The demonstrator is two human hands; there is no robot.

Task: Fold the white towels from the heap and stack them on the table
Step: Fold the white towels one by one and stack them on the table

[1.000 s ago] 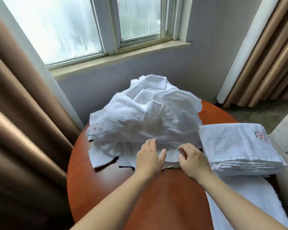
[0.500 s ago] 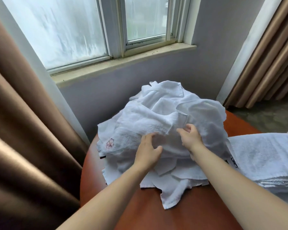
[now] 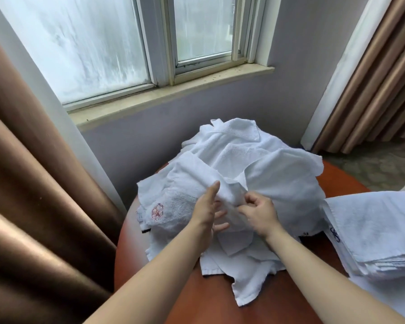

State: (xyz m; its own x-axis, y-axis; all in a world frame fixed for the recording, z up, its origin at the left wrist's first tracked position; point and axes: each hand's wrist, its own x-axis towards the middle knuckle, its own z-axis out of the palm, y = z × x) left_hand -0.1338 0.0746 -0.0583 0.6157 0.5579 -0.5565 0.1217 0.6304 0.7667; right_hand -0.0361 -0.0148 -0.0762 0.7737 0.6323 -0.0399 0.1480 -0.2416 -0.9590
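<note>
We see a wide window (image 3: 98,43) with cloudy panes at the far side, a pale sill (image 3: 173,92) below it and a grey wall (image 3: 290,78) underneath. A heavy brown curtain (image 3: 33,206) fills the left side, and a striped tan curtain (image 3: 372,90) hangs at the right, above a patch of floor (image 3: 372,164).

Below these is the round, reddish-brown table (image 3: 278,305). The heap (image 3: 278,178) of loose white towels covers its far half, crumpled and overlapping, with corners trailing toward us over the bare wood. On the right edge of the table, just beside the heap, sits the stack (image 3: 379,230) of folded white towels, its layered edges facing us. We cannot tell whether heap and stack touch.

Both bare forearms reach in from the bottom to the front of the heap. Our left hand (image 3: 205,211) is spread, thumb stretched up across the cloth and fingers nearly straight, tucked in under a fold without closing on it. Our right hand (image 3: 258,212) is just beside it, fingers curled, pinching the edge of a towel (image 3: 234,197) at the heap's front.

To the left of the left hand, a small red stitched flower (image 3: 157,211) shows on one towel's corner.
</note>
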